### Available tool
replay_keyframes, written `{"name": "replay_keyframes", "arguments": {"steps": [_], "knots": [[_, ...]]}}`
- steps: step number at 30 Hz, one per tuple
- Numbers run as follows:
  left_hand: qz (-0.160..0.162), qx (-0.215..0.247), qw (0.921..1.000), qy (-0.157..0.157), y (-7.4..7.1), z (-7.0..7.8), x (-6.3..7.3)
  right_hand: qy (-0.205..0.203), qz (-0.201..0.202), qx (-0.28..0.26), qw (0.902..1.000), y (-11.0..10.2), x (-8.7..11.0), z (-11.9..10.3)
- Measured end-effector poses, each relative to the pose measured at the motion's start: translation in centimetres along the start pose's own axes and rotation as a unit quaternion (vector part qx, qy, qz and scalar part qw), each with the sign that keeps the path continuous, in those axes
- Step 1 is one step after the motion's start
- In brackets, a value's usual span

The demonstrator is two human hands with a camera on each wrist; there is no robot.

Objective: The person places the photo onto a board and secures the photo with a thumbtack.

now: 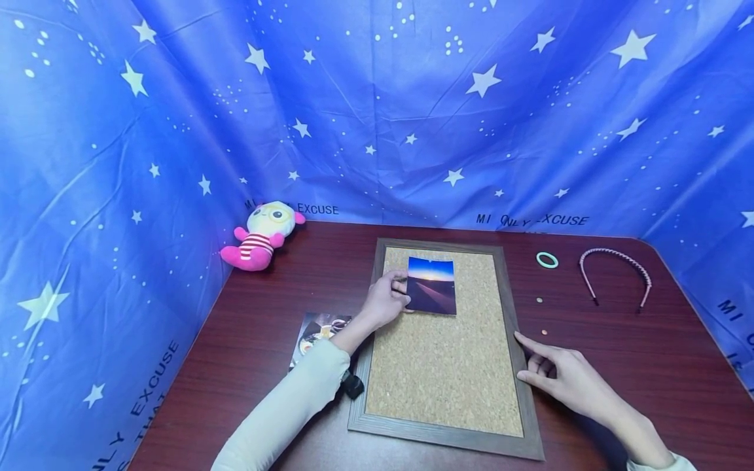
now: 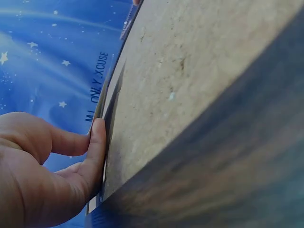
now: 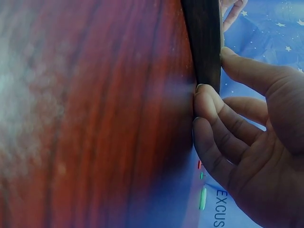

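Observation:
A cork board with a brown wooden frame lies on the table. Over its upper part is a photo of a sunset road, whose left edge my left hand pinches between thumb and fingers. The left wrist view shows these fingers at the photo's edge, close to the cork. At the board's right side, my right hand holds the frame edge. In the right wrist view its thumb is on the frame, with the curled fingers against the side.
Another photo lies left of the board, partly behind my left forearm. To the right are two small round pieces, one greenish and one orange, a green ring and a headband. A pink plush toy sits back left.

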State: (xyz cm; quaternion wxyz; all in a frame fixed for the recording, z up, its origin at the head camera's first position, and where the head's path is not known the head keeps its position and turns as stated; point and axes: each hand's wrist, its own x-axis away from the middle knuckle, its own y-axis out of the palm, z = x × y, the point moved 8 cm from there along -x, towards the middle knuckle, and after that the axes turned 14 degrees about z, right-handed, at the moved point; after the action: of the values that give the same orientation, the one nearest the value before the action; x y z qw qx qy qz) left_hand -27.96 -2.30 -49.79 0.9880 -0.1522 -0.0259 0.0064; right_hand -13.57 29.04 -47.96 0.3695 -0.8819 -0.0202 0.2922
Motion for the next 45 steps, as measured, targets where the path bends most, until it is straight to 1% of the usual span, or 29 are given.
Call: {"name": "replay_keyframes", "arguments": {"steps": [5, 9, 11, 16, 18, 19, 21, 24, 26, 28, 32, 37, 40, 45], "knots": [[-0.002, -0.036, 0.9990, 0.025, 0.1, 0.4, 0.2, -0.004, 0.001, -0.003, 1.0000, -0.1, 0.0, 0.0], [-0.005, -0.056, 0.9978, 0.036, 0.1, 0.8, 0.5, -0.002, 0.001, -0.004, 1.0000, -0.1, 0.0, 0.0], [-0.005, -0.060, 0.9975, 0.038, 0.1, 0.8, 0.5, -0.001, 0.000, -0.003, 1.0000, -0.1, 0.0, 0.0], [-0.013, -0.041, 0.9984, 0.035, 0.4, 0.6, 0.4, 0.003, 0.000, 0.000, 1.0000, 0.0, 0.1, 0.1], [-0.017, -0.035, 0.9986, 0.037, 0.5, 0.6, 0.4, 0.004, 0.000, 0.002, 1.0000, 0.0, 0.1, 0.1], [-0.015, -0.043, 0.9980, 0.044, 0.5, 0.6, 0.4, 0.004, 0.000, 0.002, 1.0000, 0.0, 0.1, 0.1], [-0.015, -0.061, 0.9959, 0.065, 0.5, 0.8, 0.4, 0.005, 0.001, 0.003, 1.0000, 0.0, 0.2, 0.2], [-0.017, -0.107, 0.9888, 0.103, 0.5, 1.3, 0.7, 0.004, 0.001, 0.003, 1.0000, 0.0, 0.2, 0.2], [-0.019, -0.129, 0.9847, 0.116, 0.6, 1.5, 0.8, 0.004, 0.001, 0.003, 1.0000, 0.0, 0.2, 0.2], [-0.020, -0.141, 0.9827, 0.118, 0.7, 1.5, 0.9, 0.004, 0.001, 0.002, 1.0000, 0.1, 0.1, 0.2], [-0.021, -0.145, 0.9832, 0.109, 0.7, 1.4, 0.9, 0.002, 0.000, 0.001, 1.0000, 0.1, 0.1, 0.1], [-0.027, -0.159, 0.9807, 0.110, 0.8, 1.4, 1.0, 0.001, 0.000, -0.002, 1.0000, 0.1, 0.1, 0.0], [-0.028, -0.166, 0.9790, 0.115, 0.8, 1.5, 1.1, -0.001, 0.000, -0.002, 1.0000, 0.1, 0.0, -0.1], [-0.029, -0.187, 0.9726, 0.136, 0.7, 1.8, 1.2, -0.002, -0.002, 0.008, 1.0000, 0.0, -0.1, -0.1]]}}
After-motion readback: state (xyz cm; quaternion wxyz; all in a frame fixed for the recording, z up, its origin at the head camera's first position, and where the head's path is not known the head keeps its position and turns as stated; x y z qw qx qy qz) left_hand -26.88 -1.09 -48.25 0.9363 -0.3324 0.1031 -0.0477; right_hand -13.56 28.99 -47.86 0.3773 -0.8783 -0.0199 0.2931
